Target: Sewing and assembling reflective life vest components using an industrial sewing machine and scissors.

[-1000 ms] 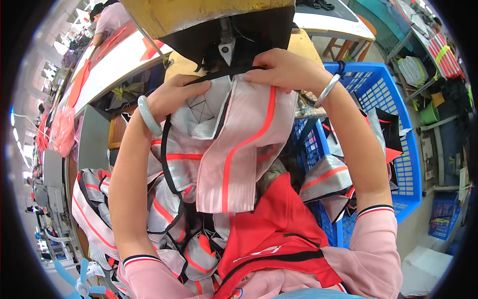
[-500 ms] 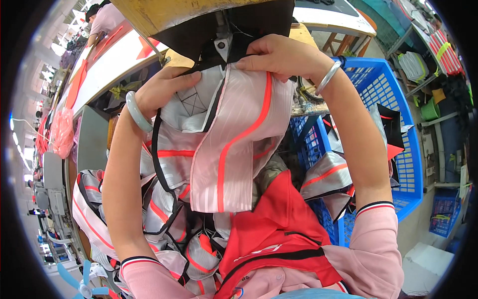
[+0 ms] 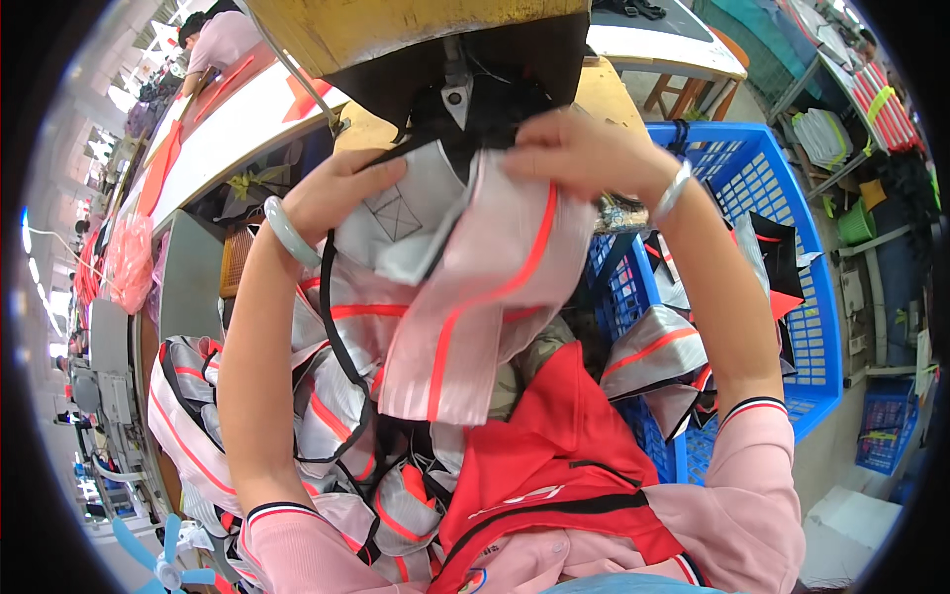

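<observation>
A floppy sewn fabric piece (image 3: 500, 287), pale grey-pink with red stripes and black edging, hangs between my hands in front of a sewing machine (image 3: 456, 97). My left hand (image 3: 341, 191) pinches its upper left edge, thumb on top, beside a stitched crossed square. At the upper right edge, my right hand (image 3: 589, 156) is slightly smeared by motion, its thumb and fingers closed on the cloth. The fabric's top lies just below the machine's needle area; whether it touches the machine bed is hard to see. The lower end drapes over my red apron (image 3: 554, 436).
Similar striped pieces (image 3: 322, 406) are heaped at my left. To my right stands a blue plastic basket (image 3: 816, 327) holding more of them. A white-topped table (image 3: 223, 139) with red strips runs along the far left, where another person (image 3: 223, 45) leans over.
Both hands have moved slightly, the right one down and outward. The fabric's top has dropped away from the needle area, and its folds have spread apart.
</observation>
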`<action>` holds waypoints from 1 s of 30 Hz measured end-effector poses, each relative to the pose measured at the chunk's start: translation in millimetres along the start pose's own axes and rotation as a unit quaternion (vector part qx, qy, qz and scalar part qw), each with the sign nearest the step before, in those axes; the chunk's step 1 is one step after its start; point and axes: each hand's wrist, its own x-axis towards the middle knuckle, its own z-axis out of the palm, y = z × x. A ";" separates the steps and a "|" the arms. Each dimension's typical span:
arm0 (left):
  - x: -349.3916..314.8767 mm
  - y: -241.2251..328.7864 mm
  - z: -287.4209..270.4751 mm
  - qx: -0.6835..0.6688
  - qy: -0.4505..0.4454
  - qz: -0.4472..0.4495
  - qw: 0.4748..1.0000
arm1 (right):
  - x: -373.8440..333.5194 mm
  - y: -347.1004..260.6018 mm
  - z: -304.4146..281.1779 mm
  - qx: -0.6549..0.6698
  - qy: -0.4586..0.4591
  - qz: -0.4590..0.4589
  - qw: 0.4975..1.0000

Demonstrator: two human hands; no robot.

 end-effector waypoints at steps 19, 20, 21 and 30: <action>1.5 1.5 17.1 0.114 -0.035 0.049 0.992 | 19.1 14.2 36.1 0.314 0.066 -0.025 0.947; 3.0 0.1 16.2 0.113 -0.036 0.048 0.992 | 21.0 13.8 36.9 0.308 0.071 -0.019 0.949; 5.0 -1.7 14.9 0.101 -0.035 0.044 0.993 | 23.3 13.1 38.0 0.308 0.071 -0.018 0.948; 17.2 -4.4 8.9 0.031 -0.032 0.001 0.999 | 39.0 11.3 43.2 0.363 0.115 -0.041 0.924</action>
